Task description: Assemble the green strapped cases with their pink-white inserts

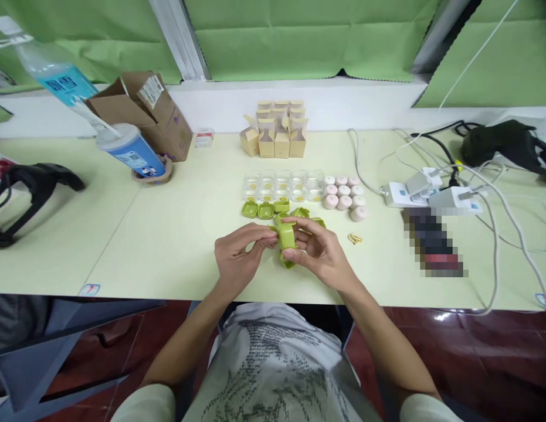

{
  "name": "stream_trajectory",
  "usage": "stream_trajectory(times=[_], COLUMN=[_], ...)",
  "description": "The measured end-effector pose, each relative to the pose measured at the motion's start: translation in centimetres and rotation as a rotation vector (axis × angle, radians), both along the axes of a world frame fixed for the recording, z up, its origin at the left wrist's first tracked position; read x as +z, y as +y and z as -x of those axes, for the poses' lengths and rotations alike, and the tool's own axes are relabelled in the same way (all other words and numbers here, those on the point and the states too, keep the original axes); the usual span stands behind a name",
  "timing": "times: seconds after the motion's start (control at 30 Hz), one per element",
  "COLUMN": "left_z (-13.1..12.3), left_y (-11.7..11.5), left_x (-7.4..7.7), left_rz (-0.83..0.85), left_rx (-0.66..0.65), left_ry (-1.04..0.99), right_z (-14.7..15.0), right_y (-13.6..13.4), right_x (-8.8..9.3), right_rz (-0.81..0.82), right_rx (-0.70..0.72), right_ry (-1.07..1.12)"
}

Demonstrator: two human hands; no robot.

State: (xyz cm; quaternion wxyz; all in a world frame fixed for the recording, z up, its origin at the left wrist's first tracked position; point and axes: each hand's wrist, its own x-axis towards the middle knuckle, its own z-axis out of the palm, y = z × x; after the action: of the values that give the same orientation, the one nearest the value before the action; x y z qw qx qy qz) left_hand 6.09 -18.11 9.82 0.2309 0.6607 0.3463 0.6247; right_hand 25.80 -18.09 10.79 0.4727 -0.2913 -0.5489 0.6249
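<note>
Evidently held a green container (287,235) in the right hand (319,249), just above the near part of the table (176,234), with the thumb at its lower end and the index finger over its top, spread only to the container's width. Brought the left hand (240,258) to its left side, with thumb and index fingertips nearly together; could not tell of anything caught between them. Could not see into the held container either.

Had more green containers (266,211) around and beyond the hands, partly hidden, including two at the left with bare hollow insides facing up. Saw just beyond these a block of clear boxes (282,186), with yellow round marks showing through or on them. Found pale pink and white round pieces (343,190) grouped directly to the right of this block, and small gold-coloured pieces (355,238) nearer the right hand.

Saw small cardboard boxes (275,143) clustered near the wall, with lids raised; could not make out their contents. Noticed at the left a brown carton (171,129), open-flapped with a hidden inside, a blue-and-white canister (138,155) on a round brown base (165,173), and a small clear case (204,138) with something red and white inside.
</note>
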Motion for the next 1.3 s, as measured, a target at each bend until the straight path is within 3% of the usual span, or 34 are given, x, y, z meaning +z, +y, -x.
stream_trajectory(times=[0.17, 0.3, 0.53, 0.77, 1.07, 1.3], left_z=[0.1, 1.2, 3.2, 3.6, 3.2, 3.5], left_y=[0.4, 1.4, 2.3, 2.4, 2.2, 2.1], left_x=[-0.2, 0.2, 0.4, 0.9, 2.0, 2.1], left_rz=[0.078, 0.126, 0.398, 0.504, 0.635, 0.561], left_rx=[-0.063, -0.177, -0.425, -0.503, -0.533, -0.632], left_ry=[-0.038, -0.029, 0.017, 0.111, 0.269, 0.318], right_z=[-0.4, -1.1, -1.1, -1.3, -1.9, -1.8], right_y=[0.0, 0.1, 0.2, 0.0, 0.0, 0.0], right_x=[0.2, 0.3, 0.3, 1.5, 1.4, 0.2], right_rz=[0.003, 0.079, 0.155, -0.063, -0.109, 0.181], right_rx=[-0.011, 0.138, 0.295, 0.255, 0.304, 0.341], right_ry=[-0.028, 0.000, 0.023, -0.234, -0.388, -0.163])
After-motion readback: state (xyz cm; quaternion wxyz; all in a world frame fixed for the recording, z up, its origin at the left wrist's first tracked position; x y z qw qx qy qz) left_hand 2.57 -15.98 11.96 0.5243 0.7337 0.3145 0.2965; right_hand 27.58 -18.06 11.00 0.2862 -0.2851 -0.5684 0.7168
